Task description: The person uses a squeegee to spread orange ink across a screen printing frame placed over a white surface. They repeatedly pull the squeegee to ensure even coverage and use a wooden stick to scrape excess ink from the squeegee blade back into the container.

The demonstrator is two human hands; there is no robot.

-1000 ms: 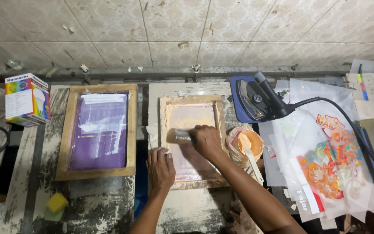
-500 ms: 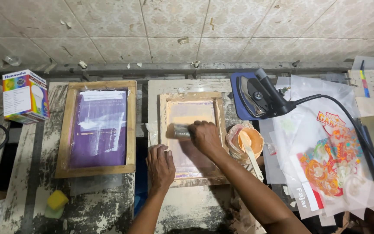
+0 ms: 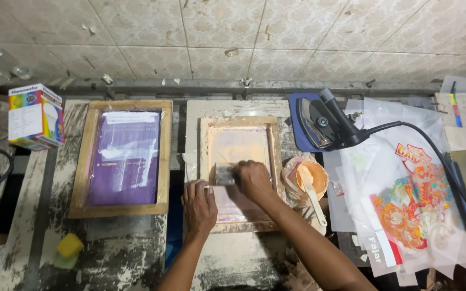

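The right hand (image 3: 253, 179) is clenched on a squeegee (image 3: 224, 174), pressing it onto the mesh of the small frame (image 3: 240, 172), about midway down it. The left hand (image 3: 199, 205) lies flat and released on that frame's lower left edge, holding nothing. Right of the frame sits a paint cup (image 3: 307, 180) with a spatula (image 3: 314, 195), an iron (image 3: 322, 123) beyond it; left of the frame lies a purple frame (image 3: 123, 158).
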